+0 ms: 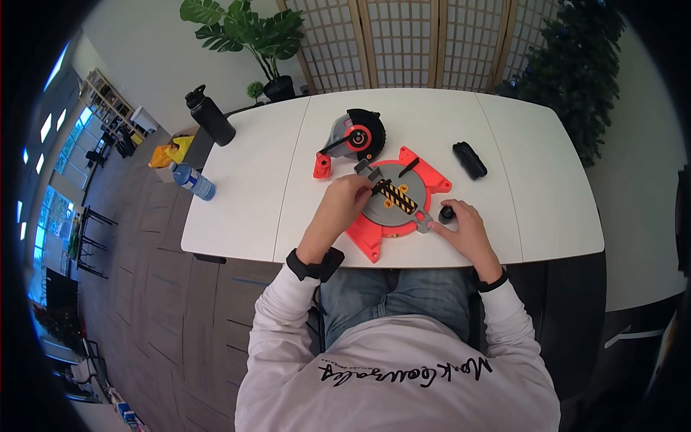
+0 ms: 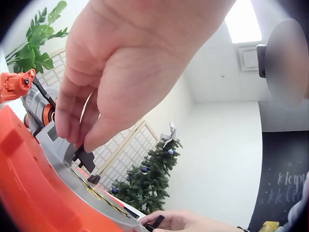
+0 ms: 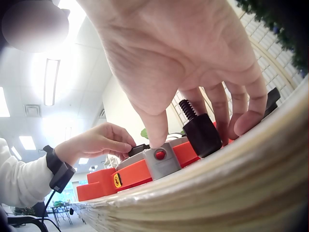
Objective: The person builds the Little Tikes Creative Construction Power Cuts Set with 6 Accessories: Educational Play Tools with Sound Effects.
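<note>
Left hand [image 1: 344, 198] pinches a black piece [image 2: 86, 159] at the base [image 1: 366, 236]. Right hand [image 1: 468, 232], fingers relaxed, thumb against the base's grey tab [image 3: 162, 166], arches over a knob [image 3: 203, 137], thread upward. Base lies on the bench [image 1: 241, 205]; saw head [image 1: 350, 137] just beyond.

Ceiling lights [image 3: 51, 82] glare, right wrist view; head view dark-cornered, bowed
</note>
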`<action>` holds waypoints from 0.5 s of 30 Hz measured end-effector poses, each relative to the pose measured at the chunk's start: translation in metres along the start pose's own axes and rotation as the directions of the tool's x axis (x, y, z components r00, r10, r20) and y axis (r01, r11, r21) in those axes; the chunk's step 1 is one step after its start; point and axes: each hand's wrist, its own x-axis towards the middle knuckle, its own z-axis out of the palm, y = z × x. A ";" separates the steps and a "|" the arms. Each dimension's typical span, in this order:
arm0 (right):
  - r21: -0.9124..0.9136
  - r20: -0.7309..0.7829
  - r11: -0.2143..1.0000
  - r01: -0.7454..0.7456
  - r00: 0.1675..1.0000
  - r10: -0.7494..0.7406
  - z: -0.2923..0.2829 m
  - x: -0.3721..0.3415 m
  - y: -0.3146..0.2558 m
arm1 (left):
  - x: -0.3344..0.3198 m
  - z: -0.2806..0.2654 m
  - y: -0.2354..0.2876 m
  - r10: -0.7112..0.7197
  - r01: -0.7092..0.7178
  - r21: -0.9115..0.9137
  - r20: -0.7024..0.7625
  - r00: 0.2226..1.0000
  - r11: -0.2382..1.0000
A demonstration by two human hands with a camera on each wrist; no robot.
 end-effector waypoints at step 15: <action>0.037 0.038 0.998 -0.042 0.998 0.041 -0.002 0.000 -0.002 | -0.011 -0.014 -0.003 -0.115 0.107 -0.061 -0.136 0.984 0.992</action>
